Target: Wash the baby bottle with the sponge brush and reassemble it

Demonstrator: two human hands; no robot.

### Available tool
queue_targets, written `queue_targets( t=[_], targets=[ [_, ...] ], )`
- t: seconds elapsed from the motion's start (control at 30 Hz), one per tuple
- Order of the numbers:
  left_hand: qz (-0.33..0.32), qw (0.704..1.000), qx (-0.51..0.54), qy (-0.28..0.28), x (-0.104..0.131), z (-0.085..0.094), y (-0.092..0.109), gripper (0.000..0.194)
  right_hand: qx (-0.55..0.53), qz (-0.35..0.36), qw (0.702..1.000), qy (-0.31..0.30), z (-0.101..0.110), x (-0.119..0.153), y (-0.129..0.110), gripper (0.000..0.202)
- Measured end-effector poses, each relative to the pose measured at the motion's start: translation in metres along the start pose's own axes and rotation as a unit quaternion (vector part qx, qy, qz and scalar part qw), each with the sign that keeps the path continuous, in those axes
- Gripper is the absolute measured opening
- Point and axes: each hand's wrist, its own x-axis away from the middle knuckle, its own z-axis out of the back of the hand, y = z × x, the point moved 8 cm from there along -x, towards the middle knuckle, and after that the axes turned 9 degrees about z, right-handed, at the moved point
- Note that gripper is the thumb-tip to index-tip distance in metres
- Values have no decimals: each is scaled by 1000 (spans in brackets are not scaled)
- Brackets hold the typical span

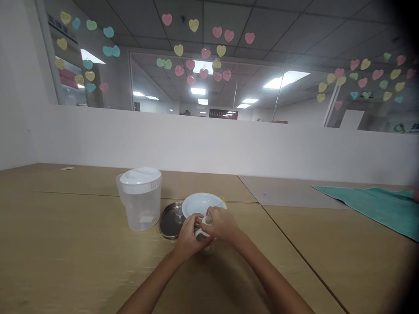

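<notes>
My left hand and my right hand meet at the middle of the table, both closed around a small white item with a ring-like loop. What the item is cannot be made out. Below the hands shows a blurred clear object, partly hidden by them. Just beyond the hands is a white bowl, and left of it a dark round tray bears a small clear cup.
A clear plastic pitcher with a white lid stands left of the tray. A teal cloth lies at the right. A flat wooden piece lies at the back left. Behind the brown table rises a white wall.
</notes>
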Motion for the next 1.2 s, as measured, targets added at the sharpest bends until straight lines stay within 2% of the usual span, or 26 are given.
queue_targets(
  t=[0.23, 0.37, 0.4, 0.47, 0.53, 0.57, 0.63, 0.73, 0.83, 1.03, 1.13, 1.2],
  targets=[
    [-53, 996, -77, 14, 3, 5, 9, 67, -63, -22, 977, 201, -8, 25, 10, 21],
    [-128, 985, -115, 7, 6, 14, 17, 58, -79, 5, 962, 262, -18, 41, 11, 32],
    [-132, 984, -115, 27, 4, 21, 16, 51, -76, 15, 962, 264, -20, 43, 10, 34],
    [-103, 983, -112, 104, -2, 41, 7, 36, -70, 34, 963, 256, -23, 46, 7, 39],
    [-51, 972, -126, 190, -8, 63, -9, 32, -67, 50, 965, 250, -23, 47, 3, 42],
    [-28, 967, -148, 206, -12, 68, -18, 33, -67, 54, 965, 249, -23, 47, 2, 44],
    [-6, 961, -202, 188, -21, 69, -35, 36, -67, 57, 964, 250, -22, 47, 0, 45],
    [10, 954, -273, 121, -31, 60, -56, 42, -73, 48, 964, 250, -22, 47, 0, 45],
    [28, 944, -320, 76, -33, 54, -64, 44, -79, 33, 965, 249, -24, 47, 0, 44],
    [22, 924, -364, 114, -30, 57, -52, 43, -46, -12, 967, 251, -26, 45, 6, 51],
    [21, 925, -368, 94, -30, 52, -59, 43, -44, -24, 969, 242, -29, 43, 9, 56],
    [34, 927, -362, 95, -30, 50, -66, 36, -54, -29, 970, 236, -31, 42, 10, 58]
  ],
)
